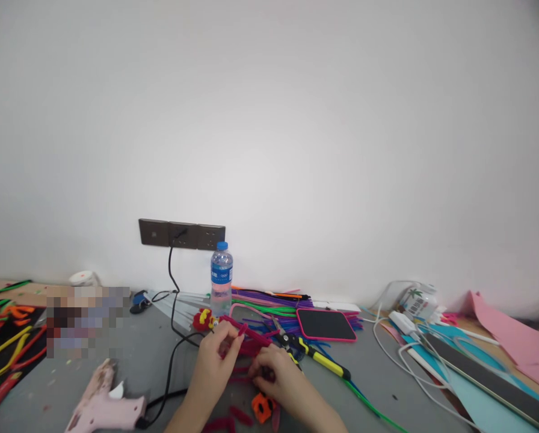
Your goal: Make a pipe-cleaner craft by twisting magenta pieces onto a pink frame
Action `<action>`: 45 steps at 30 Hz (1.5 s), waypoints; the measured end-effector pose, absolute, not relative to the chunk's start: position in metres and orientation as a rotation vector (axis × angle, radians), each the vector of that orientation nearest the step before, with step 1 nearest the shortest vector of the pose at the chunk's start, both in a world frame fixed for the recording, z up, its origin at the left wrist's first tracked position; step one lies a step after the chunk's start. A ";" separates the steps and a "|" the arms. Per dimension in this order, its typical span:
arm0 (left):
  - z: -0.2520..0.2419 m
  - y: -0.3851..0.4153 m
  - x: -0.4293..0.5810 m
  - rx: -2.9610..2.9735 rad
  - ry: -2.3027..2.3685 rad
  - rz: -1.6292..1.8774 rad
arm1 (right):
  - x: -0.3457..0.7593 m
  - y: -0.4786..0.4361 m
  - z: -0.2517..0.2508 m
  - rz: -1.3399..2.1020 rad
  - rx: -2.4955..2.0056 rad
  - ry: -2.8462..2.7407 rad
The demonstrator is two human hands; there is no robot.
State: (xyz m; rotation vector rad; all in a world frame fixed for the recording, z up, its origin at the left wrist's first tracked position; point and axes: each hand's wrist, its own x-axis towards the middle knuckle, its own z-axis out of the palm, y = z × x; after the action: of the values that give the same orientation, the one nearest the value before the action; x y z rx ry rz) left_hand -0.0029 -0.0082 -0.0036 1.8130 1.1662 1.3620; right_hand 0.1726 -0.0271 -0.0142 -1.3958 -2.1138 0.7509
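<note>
My left hand [219, 353] is closed in a pinch, with the end of a magenta pipe cleaner [243, 329] between thumb and forefinger. To its right, my right hand [276, 368] curls its fingers low over the table; whatever they hold is hidden. More magenta pipe cleaners [251, 347] lie between and behind the hands. An orange fuzzy piece with dark spots [263, 408] sits just below my right hand. Pliers with yellow and black handles [326, 361] lie beyond that hand. Behind my left hand is a red and yellow fuzzy piece [203, 319].
A water bottle [221, 279] stands near the wall by the sockets [181, 234]. At front left lies a pink glue gun [104, 403] with a black cord. A phone [326, 325], purple pipe cleaners [269, 299], white cables [402, 355] and coloured paper [517, 343] spread rightward.
</note>
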 end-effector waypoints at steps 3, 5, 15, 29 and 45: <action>-0.004 -0.007 -0.004 1.752 1.188 1.387 | 0.175 -0.027 -0.012 0.796 -1.296 -2.022; -0.005 -0.005 -0.006 1.667 1.213 1.401 | 0.178 -0.026 -0.008 0.859 -1.212 -1.930; -0.011 0.001 -0.010 1.613 1.231 1.414 | 0.202 -0.007 -0.006 1.044 -1.094 -1.365; -0.012 -0.001 -0.004 1.803 1.169 1.312 | 0.197 -0.010 -0.004 1.347 -0.973 -1.148; -0.007 -0.002 -0.003 1.329 0.944 1.173 | 0.197 -0.005 -0.019 1.354 -1.075 -1.439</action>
State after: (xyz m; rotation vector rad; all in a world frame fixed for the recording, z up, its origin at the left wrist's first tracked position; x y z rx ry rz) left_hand -0.0033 -0.0023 -0.0068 1.3289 0.9436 1.1727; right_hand 0.1967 -0.0050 -0.0187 -1.0749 -1.4386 1.3537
